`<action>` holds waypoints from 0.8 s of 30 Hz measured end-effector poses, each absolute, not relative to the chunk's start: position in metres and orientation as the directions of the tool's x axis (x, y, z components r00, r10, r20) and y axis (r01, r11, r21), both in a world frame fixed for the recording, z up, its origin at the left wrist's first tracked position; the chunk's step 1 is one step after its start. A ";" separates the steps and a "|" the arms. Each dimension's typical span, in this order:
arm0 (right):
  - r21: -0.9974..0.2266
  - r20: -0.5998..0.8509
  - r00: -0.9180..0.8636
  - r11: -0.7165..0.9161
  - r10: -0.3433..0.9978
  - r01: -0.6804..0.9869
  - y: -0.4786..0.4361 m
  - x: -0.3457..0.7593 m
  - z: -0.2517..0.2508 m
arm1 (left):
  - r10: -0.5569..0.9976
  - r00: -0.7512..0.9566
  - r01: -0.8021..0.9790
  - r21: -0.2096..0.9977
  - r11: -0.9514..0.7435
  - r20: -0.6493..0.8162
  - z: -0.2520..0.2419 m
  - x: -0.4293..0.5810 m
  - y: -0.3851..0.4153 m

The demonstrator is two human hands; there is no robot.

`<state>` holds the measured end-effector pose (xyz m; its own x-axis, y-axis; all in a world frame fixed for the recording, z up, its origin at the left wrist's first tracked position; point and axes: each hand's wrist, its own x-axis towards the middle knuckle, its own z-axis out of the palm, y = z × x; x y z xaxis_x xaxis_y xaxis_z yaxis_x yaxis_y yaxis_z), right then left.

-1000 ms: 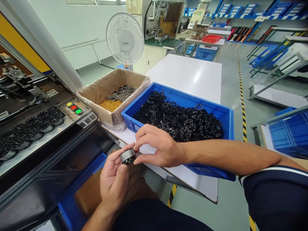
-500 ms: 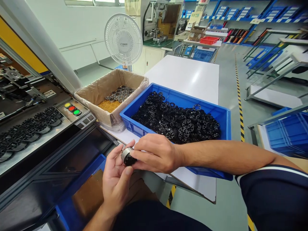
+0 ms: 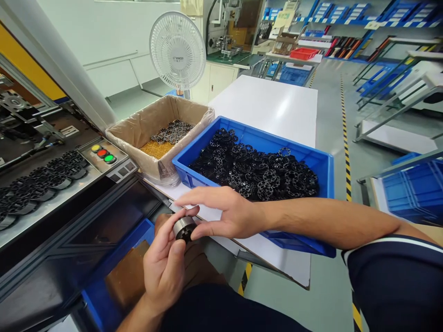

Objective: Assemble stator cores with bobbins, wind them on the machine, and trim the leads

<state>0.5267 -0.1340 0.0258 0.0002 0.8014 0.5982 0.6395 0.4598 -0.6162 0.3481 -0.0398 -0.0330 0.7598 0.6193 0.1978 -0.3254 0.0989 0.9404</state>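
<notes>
A round part [image 3: 184,228] with a silver metal ring and a black slotted core sits in the fingers of my left hand [image 3: 165,263], at the lower middle of the view. My right hand [image 3: 221,212] is at its right side, the thumb at the part's edge and the fingers stretched out above it, apart from the thumb. Behind my right hand and forearm stands a blue bin [image 3: 327,173] holding a heap of black round pieces [image 3: 249,170].
A plastic-lined carton [image 3: 126,133] with grey and yellow pieces stands beside the bin on a white table [image 3: 263,101]. At left, a machine ledge [image 3: 74,191] carries rows of black-and-silver parts near coloured buttons [image 3: 102,153]. A white fan [image 3: 177,50] stands behind.
The fingers of my right hand have opened and lifted off the part. The part has tilted so that more of its slotted black face shows.
</notes>
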 end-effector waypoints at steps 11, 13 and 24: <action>-0.684 0.535 -0.015 0.444 0.845 0.579 -0.133 0.523 0.015 | 0.677 0.720 -0.378 0.905 0.195 0.155 -0.042 0.352 -0.046; -0.701 0.529 -0.015 0.447 0.849 0.555 -0.132 0.524 0.017 | 0.643 0.744 -0.416 0.879 0.232 0.183 -0.039 0.354 -0.048; -0.872 0.349 0.131 0.271 0.928 0.408 -0.132 0.521 0.013 | 0.719 0.685 -0.409 0.879 0.244 0.119 -0.036 0.365 -0.056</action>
